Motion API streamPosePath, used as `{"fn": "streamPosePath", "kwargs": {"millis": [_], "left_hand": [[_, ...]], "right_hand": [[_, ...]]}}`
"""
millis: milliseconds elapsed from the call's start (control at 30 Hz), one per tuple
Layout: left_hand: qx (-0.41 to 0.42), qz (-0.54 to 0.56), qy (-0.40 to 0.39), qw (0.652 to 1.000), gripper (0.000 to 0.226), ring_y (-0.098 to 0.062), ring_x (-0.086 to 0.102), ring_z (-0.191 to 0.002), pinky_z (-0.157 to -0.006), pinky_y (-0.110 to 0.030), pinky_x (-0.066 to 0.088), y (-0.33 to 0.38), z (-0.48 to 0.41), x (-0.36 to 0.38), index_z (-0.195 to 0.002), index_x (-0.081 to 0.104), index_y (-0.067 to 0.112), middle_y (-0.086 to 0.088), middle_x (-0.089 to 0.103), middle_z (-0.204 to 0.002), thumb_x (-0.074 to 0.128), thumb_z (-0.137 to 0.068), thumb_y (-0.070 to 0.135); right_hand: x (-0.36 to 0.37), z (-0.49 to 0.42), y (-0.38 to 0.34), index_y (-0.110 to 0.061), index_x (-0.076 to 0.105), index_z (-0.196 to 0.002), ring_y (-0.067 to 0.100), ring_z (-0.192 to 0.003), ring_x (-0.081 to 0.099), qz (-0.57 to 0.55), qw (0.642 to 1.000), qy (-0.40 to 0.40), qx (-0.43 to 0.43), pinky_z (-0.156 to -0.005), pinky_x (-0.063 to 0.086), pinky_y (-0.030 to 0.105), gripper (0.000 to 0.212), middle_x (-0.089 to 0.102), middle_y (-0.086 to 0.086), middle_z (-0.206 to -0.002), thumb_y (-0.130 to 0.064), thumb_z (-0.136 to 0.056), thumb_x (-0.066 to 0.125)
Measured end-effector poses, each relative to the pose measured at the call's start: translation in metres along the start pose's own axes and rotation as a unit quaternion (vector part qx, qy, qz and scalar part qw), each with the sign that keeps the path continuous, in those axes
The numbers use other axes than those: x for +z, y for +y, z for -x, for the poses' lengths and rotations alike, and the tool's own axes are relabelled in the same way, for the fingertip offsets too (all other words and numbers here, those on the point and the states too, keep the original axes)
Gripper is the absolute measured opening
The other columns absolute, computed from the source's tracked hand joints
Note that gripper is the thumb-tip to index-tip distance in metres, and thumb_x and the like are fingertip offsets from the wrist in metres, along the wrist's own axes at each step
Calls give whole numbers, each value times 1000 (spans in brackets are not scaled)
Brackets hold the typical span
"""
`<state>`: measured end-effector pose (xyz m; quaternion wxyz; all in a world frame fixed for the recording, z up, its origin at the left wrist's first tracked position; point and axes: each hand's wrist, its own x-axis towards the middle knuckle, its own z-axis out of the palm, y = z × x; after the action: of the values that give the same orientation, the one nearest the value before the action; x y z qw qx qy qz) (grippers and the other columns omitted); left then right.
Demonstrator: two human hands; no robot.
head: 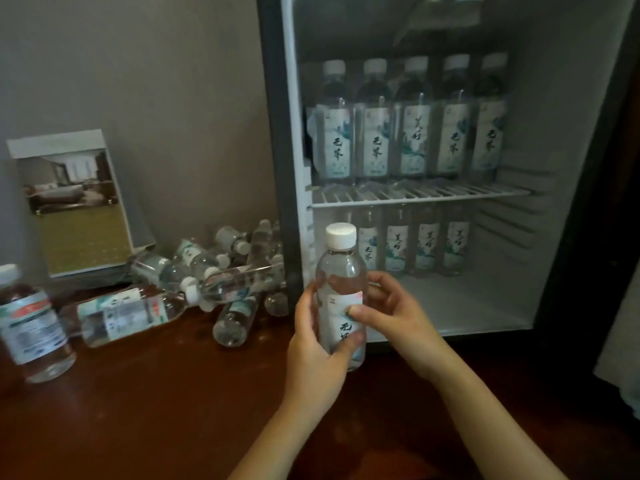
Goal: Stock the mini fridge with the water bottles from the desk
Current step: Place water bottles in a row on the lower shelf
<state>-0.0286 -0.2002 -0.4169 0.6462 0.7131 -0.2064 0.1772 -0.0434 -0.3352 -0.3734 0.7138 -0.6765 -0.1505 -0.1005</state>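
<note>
A clear water bottle (pixel 341 271) with a white cap stands upright in front of the open mini fridge (pixel 554 237). My left hand (pixel 311 348) wraps its lower body from the left. My right hand (pixel 394 313) pinches its label from the right. Inside the fridge, several bottles (pixel 412 133) line the wire shelf (pixel 485 194), and several more (pixel 427 247) stand at the back of the fridge floor. A pile of bottles (pixel 225 271) lies on its side on the brown desk (pixel 156 410), left of the fridge.
A larger bottle (pixel 31 327) with a different label stands at the desk's left edge. A brochure stand (pixel 76 202) leans against the grey wall. The fridge floor in front of the lower row is bare.
</note>
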Motion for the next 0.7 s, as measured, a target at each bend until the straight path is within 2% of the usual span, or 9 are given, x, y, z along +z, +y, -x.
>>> {"fn": "streamPosePath", "kwargs": {"millis": [67,167,233,333,433,500,600,700], "left_hand": [[17,-1,-4,1000,83,7,47,-121,-97,-16,41,-1,-18,21,-122,26,61,15,48,-135,75,-75,14],[28,-14,-11,999,80,21,39,-115,-91,-1,36,-7,-48,47,-137,25,39,16,41,-136,73,-78,13],[17,-19,-3,1000,80,11,40,-120,-91,-1,36,-15,-65,60,-142,24,29,12,40,-139,71,-79,9],[-14,-28,27,999,81,3,37,-119,-80,4,34,-27,-82,71,-145,19,22,10,36,-137,68,-82,8],[-12,-69,42,997,82,0,37,-120,-82,1,32,-38,-98,74,-147,16,17,1,35,-145,67,-83,10],[-7,-99,35,994,83,-6,41,-123,-85,-2,33,-45,-109,75,-148,13,15,-6,35,-147,65,-84,9],[-39,-131,32,990,82,-21,42,-130,-94,-22,38,-53,-126,77,-149,5,17,-10,31,-149,59,-88,9],[-76,-165,51,982,75,-28,43,-127,-92,-28,39,-53,-134,81,-149,3,11,-15,28,-148,51,-92,8]], "right_hand": [[-16,-11,-1,-16,55,-117,9,-96,67,19,999,43,-2,-81,53,22,48,70,0,-102,-13,-72,71],[-34,-31,4,-21,57,-118,8,-89,66,66,994,84,9,-78,56,24,37,69,-2,-98,-9,-83,64],[-42,-45,10,-27,61,-113,5,-84,67,103,990,93,16,-76,55,26,30,70,-6,-94,-13,-86,62],[-46,-65,20,-23,58,-126,8,-85,65,143,985,98,28,-77,55,28,40,69,-1,-99,-18,-87,63],[-48,-84,27,-20,58,-126,5,-78,63,157,982,104,31,-72,54,24,38,68,-1,-91,-20,-88,62],[-48,-96,32,-19,60,-124,5,-76,62,156,980,115,41,-75,54,26,37,68,1,-89,-20,-87,63],[-46,-112,41,-18,63,-121,9,-82,66,184,972,141,47,-85,55,33,38,72,5,-93,-23,-84,67],[-42,-125,48,-7,60,-122,18,-98,66,197,963,171,69,-93,51,38,39,70,13,-107,-14,-85,66]]}}
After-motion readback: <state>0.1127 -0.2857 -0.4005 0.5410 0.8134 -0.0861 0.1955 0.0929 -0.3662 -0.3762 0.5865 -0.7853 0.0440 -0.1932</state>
